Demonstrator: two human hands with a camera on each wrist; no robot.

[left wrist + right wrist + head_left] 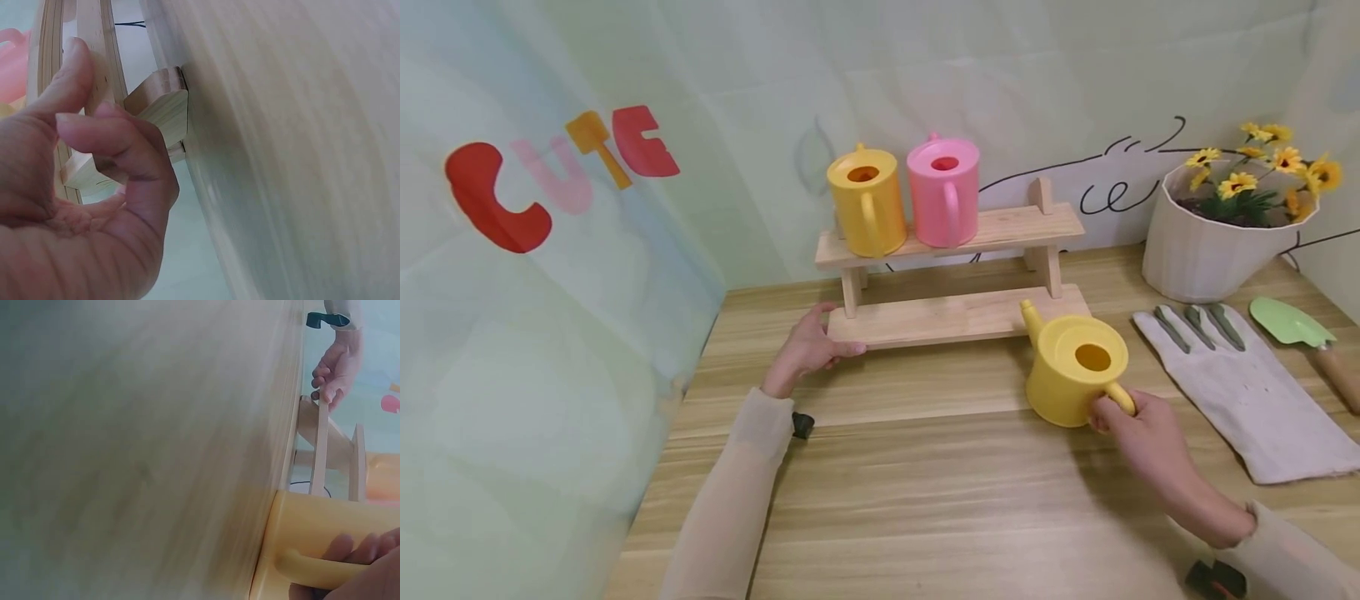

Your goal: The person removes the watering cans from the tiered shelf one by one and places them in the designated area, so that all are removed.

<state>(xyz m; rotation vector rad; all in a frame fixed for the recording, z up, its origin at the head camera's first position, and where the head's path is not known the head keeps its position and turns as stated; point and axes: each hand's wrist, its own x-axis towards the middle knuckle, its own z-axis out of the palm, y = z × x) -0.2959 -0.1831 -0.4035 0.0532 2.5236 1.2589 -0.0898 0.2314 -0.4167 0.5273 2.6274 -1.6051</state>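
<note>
A two-tier wooden stand [955, 317] is at the back of the table. My left hand [811, 343] holds the left end of its lower board, the thumb lying along the front edge. Seen in the left wrist view, the other fingers curl beneath that board [100, 69]. My right hand [1153, 437] grips the handle of a yellow watering can [1056, 387], whose spout points toward the stand's right end. On the upper board stand another yellow watering can [887, 212] and a pink watering can [928, 208], their handles facing me.
A white pot [1183, 250] of yellow flowers stands at the back right. In front of it lie a pair of pale gloves [1270, 408] and a green trowel [1288, 321] with a wooden handle. A printed cloth [760, 150] hangs behind the wooden table [917, 500].
</note>
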